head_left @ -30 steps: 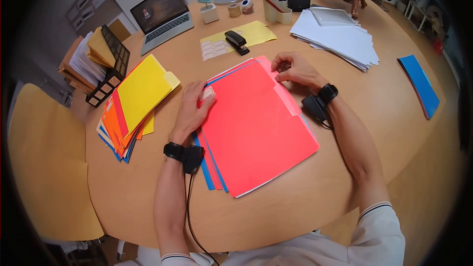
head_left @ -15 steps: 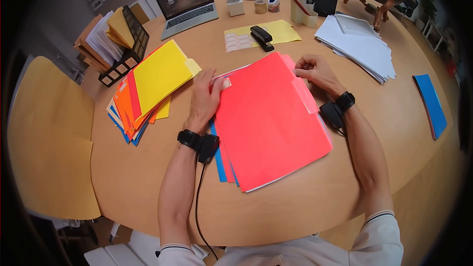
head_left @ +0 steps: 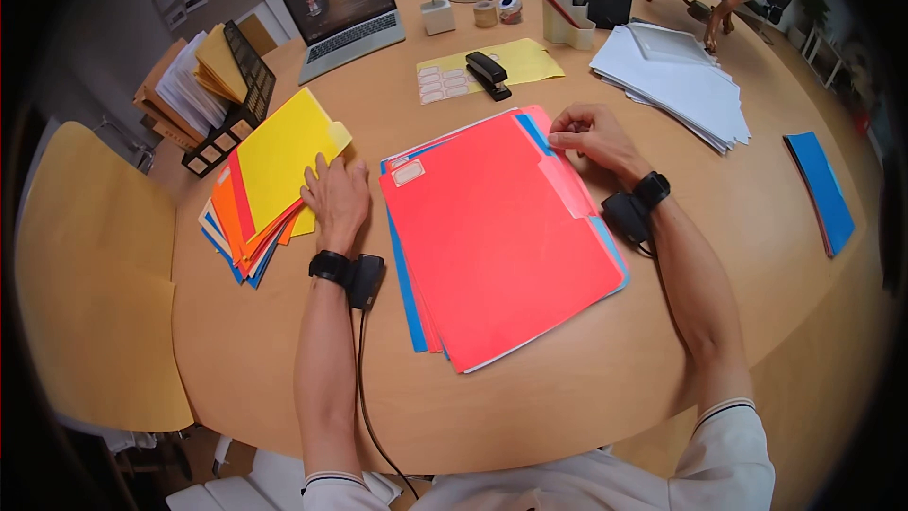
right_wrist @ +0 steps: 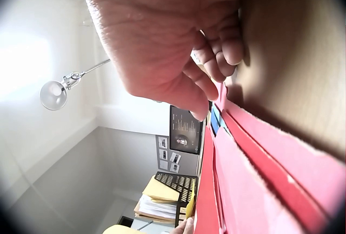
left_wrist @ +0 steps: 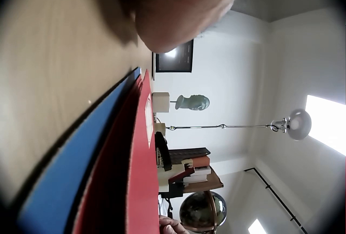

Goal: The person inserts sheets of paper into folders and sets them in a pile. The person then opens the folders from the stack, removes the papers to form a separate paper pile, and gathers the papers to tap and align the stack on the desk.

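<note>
A stack of red and blue file folders lies in front of me, a red folder [head_left: 501, 246] with a white label [head_left: 409, 172] on top. Blue folder edges [head_left: 405, 289] stick out beneath it. My right hand [head_left: 596, 144] is at the stack's far right corner, fingers curled, thumb and index finger pinching the pink folder edge [right_wrist: 220, 94]. To the left, my left hand [head_left: 339, 199] has loosely spread fingers at the near right edge of a pile topped by a yellow folder [head_left: 284, 156]. Orange, red and blue folders show under the yellow one.
A black stapler [head_left: 488, 74] rests on a yellow sheet with label stickers [head_left: 445, 83]. Farther back stand a laptop [head_left: 345, 19], a file rack [head_left: 232, 104] and a pen holder [head_left: 567, 24]. White papers [head_left: 667, 85] and a blue folder [head_left: 819, 191] lie right.
My left hand has left the red folder's label corner and moved left to the yellow pile. Blue now shows along the top red folder's right edge. The right hand stays at the far right corner.
</note>
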`<state>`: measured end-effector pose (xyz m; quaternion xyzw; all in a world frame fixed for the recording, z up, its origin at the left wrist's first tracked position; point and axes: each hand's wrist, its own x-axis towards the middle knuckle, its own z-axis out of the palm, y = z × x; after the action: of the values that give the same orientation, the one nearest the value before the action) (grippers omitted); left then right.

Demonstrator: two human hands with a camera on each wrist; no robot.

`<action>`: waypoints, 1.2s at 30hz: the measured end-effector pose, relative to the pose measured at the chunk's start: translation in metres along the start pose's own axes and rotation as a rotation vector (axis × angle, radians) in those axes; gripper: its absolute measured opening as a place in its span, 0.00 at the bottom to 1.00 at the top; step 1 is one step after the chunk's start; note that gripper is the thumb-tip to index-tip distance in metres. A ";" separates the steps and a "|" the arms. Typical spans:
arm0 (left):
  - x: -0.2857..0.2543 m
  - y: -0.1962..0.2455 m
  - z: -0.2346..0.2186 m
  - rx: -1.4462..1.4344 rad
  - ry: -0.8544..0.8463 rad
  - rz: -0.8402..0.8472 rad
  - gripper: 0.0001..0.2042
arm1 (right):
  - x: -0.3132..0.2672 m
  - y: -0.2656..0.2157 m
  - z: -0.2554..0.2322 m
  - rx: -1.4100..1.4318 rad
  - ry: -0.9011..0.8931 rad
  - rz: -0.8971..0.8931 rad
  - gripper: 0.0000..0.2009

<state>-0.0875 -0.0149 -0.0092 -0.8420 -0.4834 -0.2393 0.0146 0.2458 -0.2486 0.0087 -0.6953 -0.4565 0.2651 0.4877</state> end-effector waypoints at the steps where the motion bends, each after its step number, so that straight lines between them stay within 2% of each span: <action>1: 0.000 0.008 -0.009 -0.004 -0.049 -0.076 0.25 | 0.001 0.000 0.000 -0.009 -0.010 -0.017 0.08; 2: 0.000 0.013 -0.014 -0.006 -0.097 -0.153 0.25 | 0.001 0.001 0.000 -0.017 -0.022 -0.034 0.07; 3: -0.004 0.018 -0.011 0.007 -0.001 -0.158 0.23 | 0.002 0.001 0.001 0.018 -0.025 -0.034 0.06; 7: 0.002 0.022 -0.030 -0.204 0.007 -0.075 0.19 | 0.001 -0.002 0.001 0.020 -0.004 -0.042 0.06; 9: -0.005 0.035 -0.035 -0.590 -0.017 0.158 0.18 | 0.002 -0.003 0.001 0.009 -0.014 -0.015 0.05; 10: -0.007 0.040 -0.033 -0.591 -0.017 0.157 0.18 | 0.003 -0.002 0.002 0.008 -0.015 -0.014 0.05; 12: -0.013 0.052 -0.025 -0.792 -0.308 0.218 0.20 | 0.004 0.000 0.004 -0.071 -0.038 -0.058 0.08; 13: -0.016 0.056 -0.020 -0.795 -0.311 0.218 0.20 | 0.003 -0.002 0.004 -0.074 -0.036 -0.055 0.08; 15: -0.023 0.062 -0.008 -0.768 -0.293 0.386 0.22 | 0.001 -0.006 0.005 -0.206 -0.038 -0.105 0.10; 21: -0.024 0.063 -0.013 -0.766 -0.330 0.369 0.28 | 0.001 -0.012 0.012 -0.325 -0.059 -0.168 0.13; 28: -0.024 0.060 -0.010 -0.786 -0.328 0.342 0.29 | -0.003 -0.021 0.023 -0.392 0.017 -0.129 0.18; 36: -0.020 0.054 0.003 -1.225 -0.250 0.170 0.20 | -0.007 -0.030 0.032 -0.577 0.040 -0.121 0.25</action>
<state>-0.0500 -0.0591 -0.0090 -0.7545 -0.1881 -0.3704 -0.5081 0.2050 -0.2379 0.0234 -0.7819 -0.5437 0.0812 0.2939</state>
